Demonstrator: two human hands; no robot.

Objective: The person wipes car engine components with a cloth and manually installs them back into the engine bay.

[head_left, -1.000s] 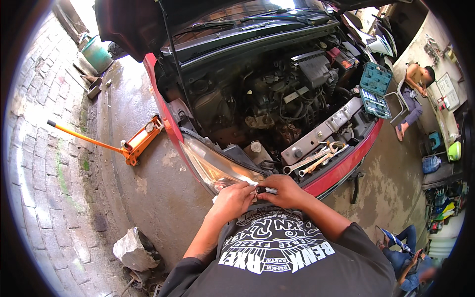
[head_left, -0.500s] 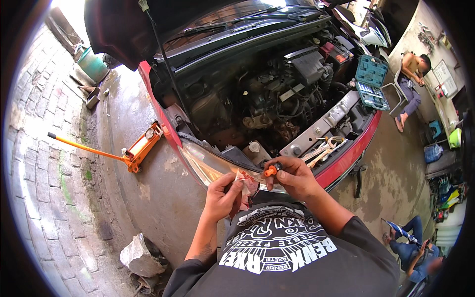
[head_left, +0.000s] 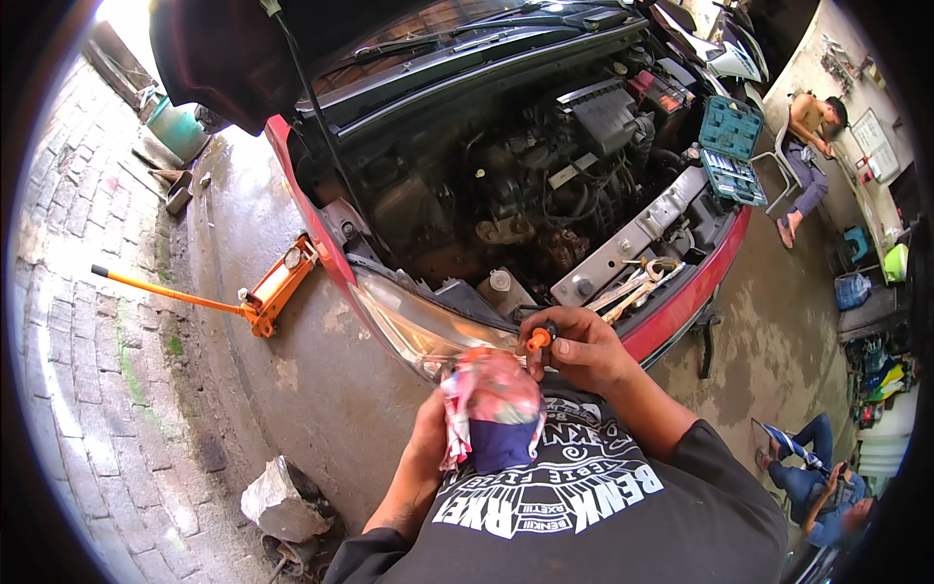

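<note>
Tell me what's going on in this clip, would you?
In front of a red car with its hood up, a person's left hand holds a patterned red and dark blue cloth. Their right hand grips a small orange-tipped dark part between fingers and thumb. Wrenches lie at the car's front edge near an open teal tool case. An orange floor jack stands off to the left.

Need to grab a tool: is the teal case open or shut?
Open: the teal case lies spread in two halves, with silver tools showing in the lower one.
</note>
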